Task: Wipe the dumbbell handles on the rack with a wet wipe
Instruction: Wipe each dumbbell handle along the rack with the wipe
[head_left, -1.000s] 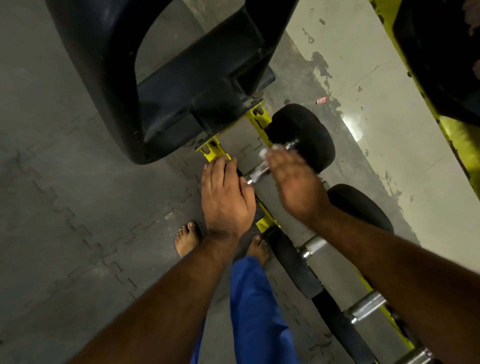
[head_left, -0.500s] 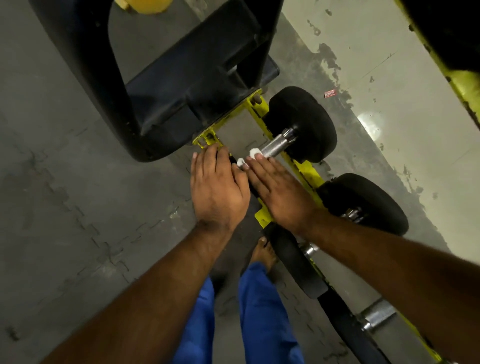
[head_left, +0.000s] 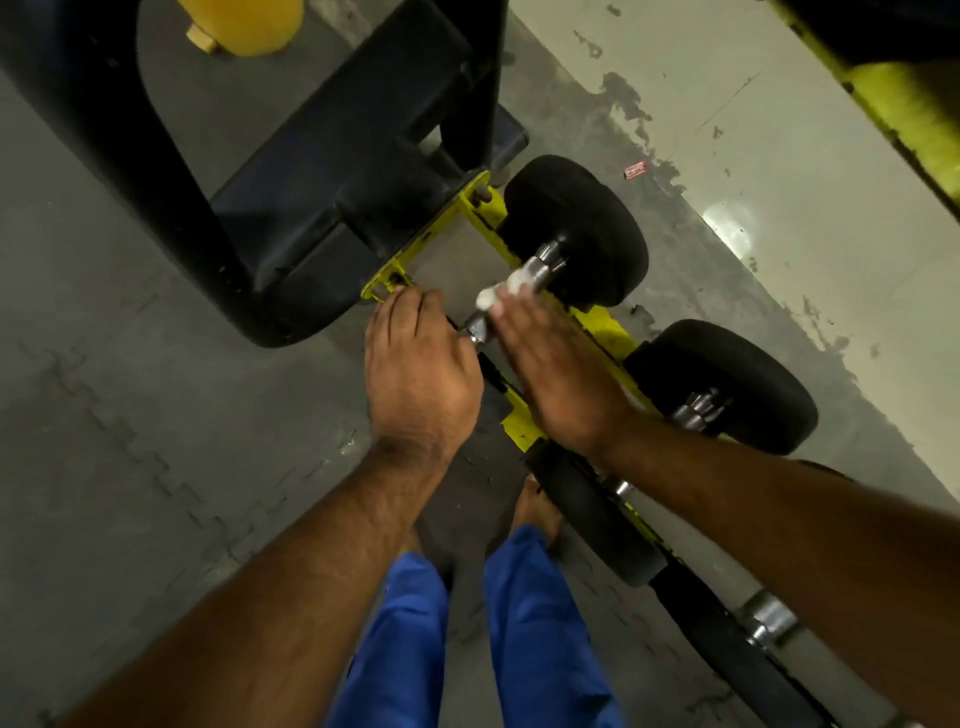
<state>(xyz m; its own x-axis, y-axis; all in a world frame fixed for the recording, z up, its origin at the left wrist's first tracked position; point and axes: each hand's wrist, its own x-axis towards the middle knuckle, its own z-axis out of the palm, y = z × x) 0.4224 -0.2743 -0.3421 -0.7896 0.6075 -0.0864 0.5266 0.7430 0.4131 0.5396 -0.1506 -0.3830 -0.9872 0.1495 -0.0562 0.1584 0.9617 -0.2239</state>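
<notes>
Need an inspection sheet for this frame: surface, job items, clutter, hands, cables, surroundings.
Surface: grey interlocking rubber floor mat.
Job's things: white wet wipe on the knurled steel dumbbell handle; low yellow metal rack holds black round-headed dumbbells.
Clutter: small red wrapper on the pale floor.
Hands: right hand presses the wipe along the handle; left hand rests on the near dumbbell head.
Cables: nothing seen.
Surroundings: black machine frame.
</notes>
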